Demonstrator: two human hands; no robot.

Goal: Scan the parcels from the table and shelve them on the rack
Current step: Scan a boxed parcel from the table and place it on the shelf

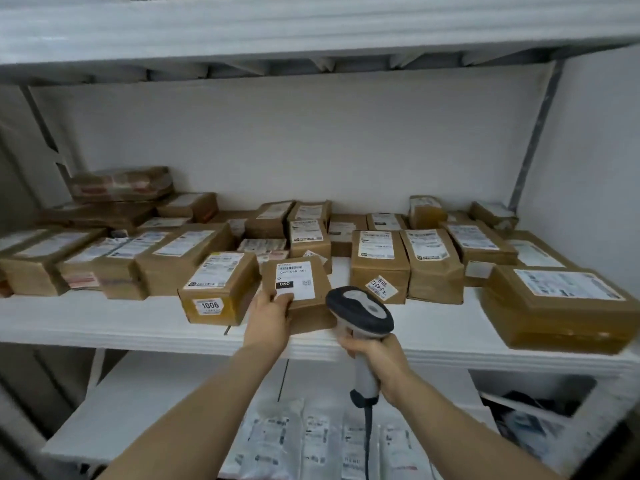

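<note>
A small brown parcel (304, 271) with a white label reading 090 sits at the front of the white rack shelf (104, 323). My left hand (268, 317) grips its near left edge, thumb on the label. My right hand (377, 358) holds a grey and white barcode scanner (360, 313) by the handle, its head just right of the parcel and its cable hanging down. The parcel rests between a box marked 1006 (218, 289) and a taller box (379, 265).
Several brown taped parcels fill the shelf from left to back right, with a large box (561, 306) at the front right. An upper shelf (311, 29) hangs overhead. White plastic mail bags (322, 441) lie on the lower shelf.
</note>
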